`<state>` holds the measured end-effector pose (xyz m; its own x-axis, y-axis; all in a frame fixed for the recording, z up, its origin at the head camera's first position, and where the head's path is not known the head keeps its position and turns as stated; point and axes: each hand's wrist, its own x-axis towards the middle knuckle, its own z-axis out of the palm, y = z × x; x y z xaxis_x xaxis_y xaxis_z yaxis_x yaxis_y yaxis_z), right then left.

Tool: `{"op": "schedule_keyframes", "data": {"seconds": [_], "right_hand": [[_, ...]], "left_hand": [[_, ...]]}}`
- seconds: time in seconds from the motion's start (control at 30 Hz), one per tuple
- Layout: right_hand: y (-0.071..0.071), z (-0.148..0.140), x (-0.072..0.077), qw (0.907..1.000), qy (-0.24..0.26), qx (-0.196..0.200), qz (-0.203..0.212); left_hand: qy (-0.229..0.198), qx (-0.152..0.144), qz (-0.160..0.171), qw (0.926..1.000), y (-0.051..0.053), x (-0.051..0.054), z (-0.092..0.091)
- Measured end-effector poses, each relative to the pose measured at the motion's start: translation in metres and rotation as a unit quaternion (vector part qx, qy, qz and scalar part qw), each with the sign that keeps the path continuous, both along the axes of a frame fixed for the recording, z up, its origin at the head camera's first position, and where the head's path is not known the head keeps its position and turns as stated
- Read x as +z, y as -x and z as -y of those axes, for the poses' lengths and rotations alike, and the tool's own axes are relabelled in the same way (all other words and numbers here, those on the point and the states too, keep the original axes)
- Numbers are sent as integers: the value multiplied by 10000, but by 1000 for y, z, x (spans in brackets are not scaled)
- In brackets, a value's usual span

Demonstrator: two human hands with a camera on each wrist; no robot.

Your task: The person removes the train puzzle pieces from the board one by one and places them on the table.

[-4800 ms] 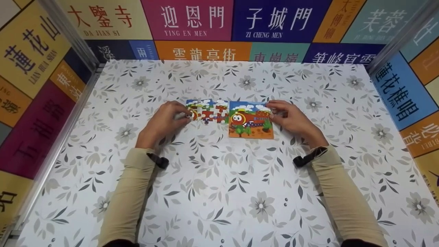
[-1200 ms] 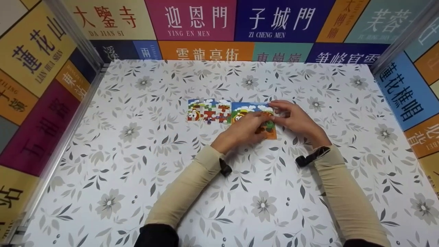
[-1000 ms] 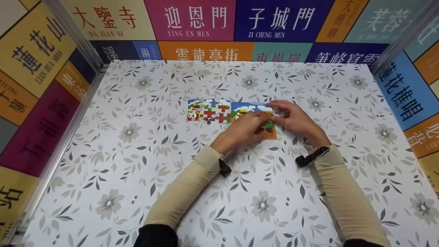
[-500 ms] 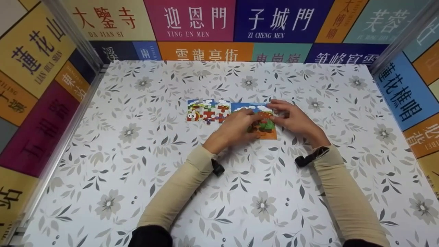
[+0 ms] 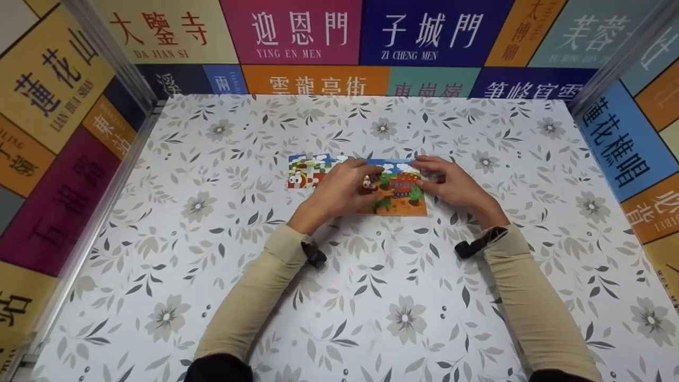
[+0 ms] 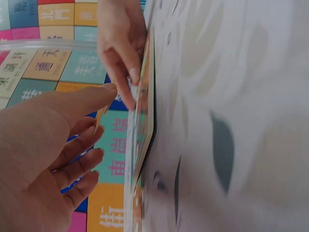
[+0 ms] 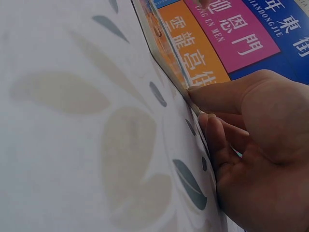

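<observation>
Sleeves, beige, pr. (image 5: 238, 313): nearest, each w/ dark wrist cam at cuff.
L hand (image 5: 339, 191): over L part of board. Grip pinches one jigsaw piece, thumb vs. fingers.
Jigsaw piece (image 6: 100, 118), qty 1: in L grip, raised clear of board. Est. light, stiff, thin; prob. card or similar, smooth-faced, so could slip flat-on. Best hold: opp. edges, fingertips only; knobs may bend or fray if squeezed. Seen near edge-on in L wrist view; printed face & outline n/a.
Picture board (image 5: 401, 207), qty 1: flat on tabletop, train-and-cactus print, orange base. Est. rigid, light, apt to slide if nudged; steady by R edge or corner. Upper-L portion hidden by L hand.
R hand (image 5: 453, 185): fingertips at board's R edge nr. far corner. Pinch or mere touch: can't tell; farther fingers partly hidden.
Joined pieces (image 5: 299, 179), assort.: flat, L of board. R end under L hand in head view; count & any gap to board unclear. Est. seams loose; press flat, don't lift by one end.
Tabletop (image 5: 414, 265): white, grey leaf-and-flower pattern.
Wall panels (image 5: 302, 32): multicol., lettered; far side, cut off at top.
</observation>
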<state>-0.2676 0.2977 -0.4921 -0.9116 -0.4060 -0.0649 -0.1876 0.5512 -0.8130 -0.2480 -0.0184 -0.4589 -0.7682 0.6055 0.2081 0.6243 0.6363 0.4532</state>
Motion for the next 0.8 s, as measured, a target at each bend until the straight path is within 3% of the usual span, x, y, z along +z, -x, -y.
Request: {"op": "schedule_keyframes", "data": {"seconds": [0.2, 0.4, 0.8], "right_hand": [[0, -1, 1, 10000, -3, 9, -33], [0, 0, 1, 10000, 89, 20, 38], [0, 3, 1, 10000, 28, -76, 20]], "left_hand": [[-255, 171, 131, 9994, 2, 0, 17], [-173, 255, 133, 9994, 1, -5, 33], [-304, 117, 83, 9994, 0, -13, 62]]}}
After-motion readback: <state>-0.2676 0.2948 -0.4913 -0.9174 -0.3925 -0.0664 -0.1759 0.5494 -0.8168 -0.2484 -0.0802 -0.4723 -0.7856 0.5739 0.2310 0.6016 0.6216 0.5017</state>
